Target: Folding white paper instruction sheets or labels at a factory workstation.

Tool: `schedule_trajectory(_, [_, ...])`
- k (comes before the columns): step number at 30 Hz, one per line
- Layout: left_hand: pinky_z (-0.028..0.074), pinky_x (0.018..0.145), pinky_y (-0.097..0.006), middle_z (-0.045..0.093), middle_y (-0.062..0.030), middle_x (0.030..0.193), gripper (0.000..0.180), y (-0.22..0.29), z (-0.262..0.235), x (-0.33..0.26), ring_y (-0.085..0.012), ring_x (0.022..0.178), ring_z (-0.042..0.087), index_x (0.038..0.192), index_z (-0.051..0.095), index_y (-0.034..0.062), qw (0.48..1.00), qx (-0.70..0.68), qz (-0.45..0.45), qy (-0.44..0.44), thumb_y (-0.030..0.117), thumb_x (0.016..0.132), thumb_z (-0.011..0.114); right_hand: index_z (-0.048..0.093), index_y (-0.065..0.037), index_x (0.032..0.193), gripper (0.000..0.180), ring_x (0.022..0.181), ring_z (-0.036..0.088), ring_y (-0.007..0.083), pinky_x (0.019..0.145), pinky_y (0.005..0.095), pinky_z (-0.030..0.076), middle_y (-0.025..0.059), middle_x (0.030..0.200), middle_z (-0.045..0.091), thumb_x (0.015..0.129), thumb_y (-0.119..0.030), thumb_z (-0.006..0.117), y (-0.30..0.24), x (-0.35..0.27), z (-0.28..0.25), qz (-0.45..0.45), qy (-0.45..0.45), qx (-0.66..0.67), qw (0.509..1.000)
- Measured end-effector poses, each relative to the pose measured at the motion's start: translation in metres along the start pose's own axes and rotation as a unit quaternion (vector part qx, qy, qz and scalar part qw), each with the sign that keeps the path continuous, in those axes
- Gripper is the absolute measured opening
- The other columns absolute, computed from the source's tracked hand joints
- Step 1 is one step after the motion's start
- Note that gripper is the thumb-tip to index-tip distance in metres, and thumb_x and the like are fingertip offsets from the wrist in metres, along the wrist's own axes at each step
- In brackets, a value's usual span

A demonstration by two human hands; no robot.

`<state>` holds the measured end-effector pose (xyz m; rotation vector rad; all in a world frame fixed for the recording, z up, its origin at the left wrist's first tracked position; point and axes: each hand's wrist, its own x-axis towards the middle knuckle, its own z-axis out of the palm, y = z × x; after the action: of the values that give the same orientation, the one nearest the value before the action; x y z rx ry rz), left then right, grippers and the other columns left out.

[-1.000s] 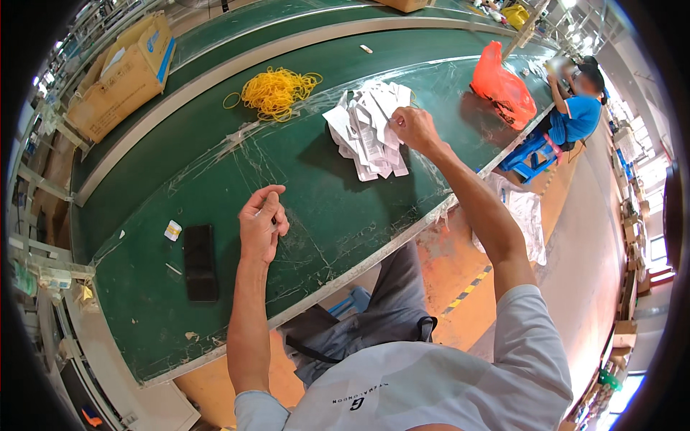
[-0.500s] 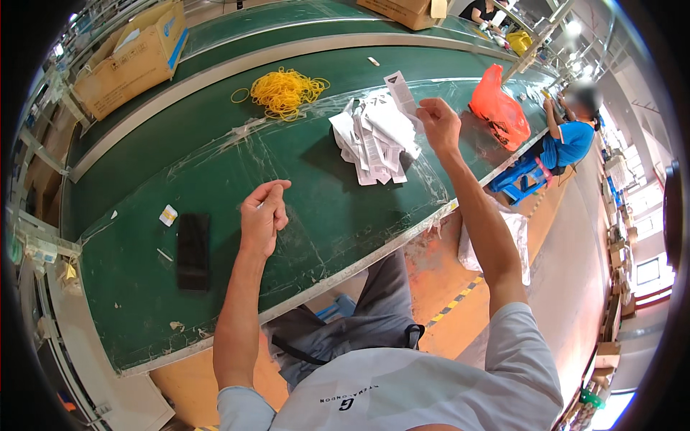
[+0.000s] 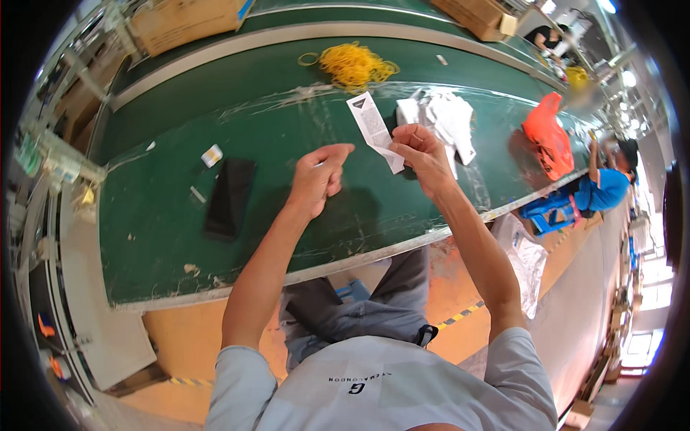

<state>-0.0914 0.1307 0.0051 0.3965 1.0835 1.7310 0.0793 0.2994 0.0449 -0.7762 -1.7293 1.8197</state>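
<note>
My right hand (image 3: 424, 159) pinches a narrow white printed paper slip (image 3: 370, 126) by its lower end, above the green tabletop. The slip is creased near my fingertips and slants up to the left. To its left, my left hand (image 3: 316, 179) is closed, index finger across toward the slip but apart from it; whatever its curled fingers may hold is hidden. Just beyond my right hand lies a loose pile of similar white papers (image 3: 449, 118), partly covered by that hand. A heap of yellow rubber bands (image 3: 352, 65) sits farther back.
A black flat object (image 3: 230, 197) and a small white-and-yellow packet (image 3: 212, 155) lie on the left of the green table (image 3: 158, 244). At right are a red plastic bag (image 3: 548, 140) and a seated person in blue (image 3: 604, 188). Cardboard boxes (image 3: 187, 25) stand at the back.
My right hand has brought the slip from beyond the pile toward my left hand. My left hand stays closed, now nearer the slip. The whole view has shifted, with table items farther right.
</note>
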Motion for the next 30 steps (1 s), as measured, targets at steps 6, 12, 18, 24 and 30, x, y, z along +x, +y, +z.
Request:
schedule_trajectory(6, [0.025,0.045,-0.024,0.05,0.005,0.063,0.023,-0.004,-0.006,0.006,-0.0045,0.049,0.037,0.1,0.073,-0.0009,0.998,0.016,0.047,0.028,0.02,0.093,0.08,0.064,0.001,0.115,0.024,0.082,0.066,0.0084,0.073,0.0223,0.052,0.0027,0.093,0.07,0.094,-0.004,0.073,0.015,-0.011,0.027,-0.09,-0.108,-0.109,0.984])
schedule_trajectory(12, [0.026,0.045,-0.024,0.051,0.0047,0.063,0.016,-0.006,-0.004,0.006,-0.0035,0.049,0.037,0.092,0.072,-0.0001,0.994,-0.033,0.085,0.063,0.013,0.09,0.08,0.062,0.004,0.12,0.034,0.077,0.069,0.0107,0.068,0.0253,0.055,0.0074,0.093,0.072,0.094,-0.014,0.076,0.023,-0.027,0.027,0.045,-0.141,-0.093,0.985])
schedule_trajectory(18, [0.03,0.044,-0.024,0.049,0.0046,0.061,0.019,-0.007,-0.001,0.003,-0.0053,0.048,0.04,0.083,0.065,0.0048,0.99,0.013,0.097,0.106,0.014,0.092,0.078,0.056,-0.001,0.134,0.054,0.085,0.071,0.0143,0.074,0.0281,0.058,0.01,0.103,0.071,0.088,-0.014,0.082,0.02,-0.048,0.037,-0.026,-0.092,-0.119,0.988])
schedule_trajectory(24, [0.03,0.044,-0.024,0.05,0.0031,0.062,0.019,-0.008,0.0,0.003,-0.0057,0.048,0.042,0.079,0.063,0.0059,0.988,0.024,0.091,0.126,0.011,0.091,0.077,0.063,-0.009,0.129,0.056,0.116,0.064,0.0303,0.088,0.0416,0.057,0.0132,0.13,0.061,0.08,-0.016,0.088,0.017,-0.057,0.057,-0.295,-0.004,-0.406,0.865])
schedule_trajectory(30, [0.031,0.042,-0.024,0.051,0.0016,0.064,0.032,-0.008,0.0,0.0,-0.0068,0.048,0.043,0.082,0.063,0.0064,0.996,-0.033,0.073,0.045,0.031,0.095,0.078,0.072,-0.003,0.101,0.014,0.089,0.068,0.0242,0.074,0.0346,0.054,0.011,0.099,0.07,0.089,-0.008,0.078,0.029,-0.049,0.055,-0.321,0.048,-0.332,0.886])
